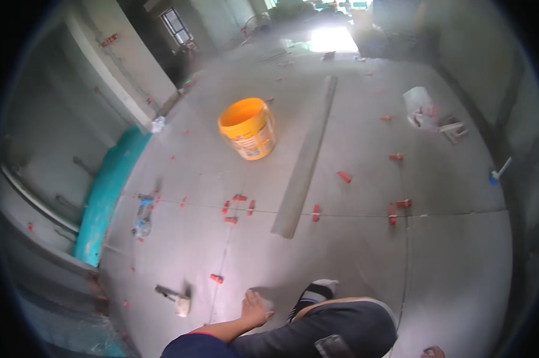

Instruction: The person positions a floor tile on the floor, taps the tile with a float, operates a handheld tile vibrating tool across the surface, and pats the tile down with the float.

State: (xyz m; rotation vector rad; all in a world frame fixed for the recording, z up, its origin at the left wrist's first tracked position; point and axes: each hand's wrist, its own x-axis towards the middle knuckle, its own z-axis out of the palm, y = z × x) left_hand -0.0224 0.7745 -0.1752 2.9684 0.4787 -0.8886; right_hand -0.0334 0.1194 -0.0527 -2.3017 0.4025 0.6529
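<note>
My left hand (256, 309) rests on the grey floor tiles (341, 250), its fingers stretched out and holding nothing. A mallet (182, 305) with a pale head lies to its left. Beyond the hand, a red tile-levelling wedge (216, 278) sits on a tile joint. My right hand (433, 352) shows only as a small piece at the bottom edge; its fingers cannot be made out. Between the two are my bent knee (365, 325) in dark trousers and a striped sock (313, 295).
A yellow bucket (248, 131) stands ahead, left of a long grey straightedge (305, 161). Several red wedges (239, 198) line the joints. A blue-and-grey tool (143, 218) lies left, near teal sheeting (111, 185). A white bag (420, 107) sits at the right.
</note>
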